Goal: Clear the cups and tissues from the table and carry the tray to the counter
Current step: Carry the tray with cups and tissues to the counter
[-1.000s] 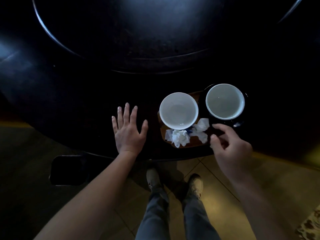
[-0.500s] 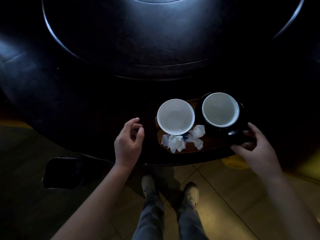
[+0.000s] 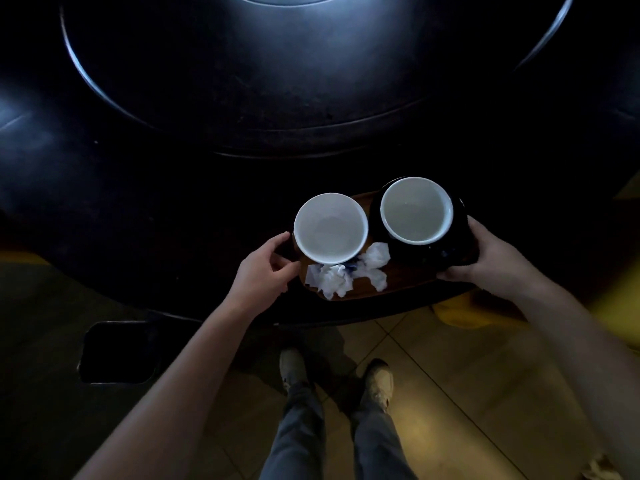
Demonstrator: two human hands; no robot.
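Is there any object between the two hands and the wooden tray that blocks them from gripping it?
No. The left hand is at the tray's left end and the right hand clasps its right end. The cups and tissues lie between them on it.

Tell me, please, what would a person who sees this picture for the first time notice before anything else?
Two round white cups, one on the left and one on the right on a dark saucer, glow against the big dark round table. They stand on a brown wooden tray at the table's near edge, with crumpled white tissues in front. The left hand and right hand grip its ends.
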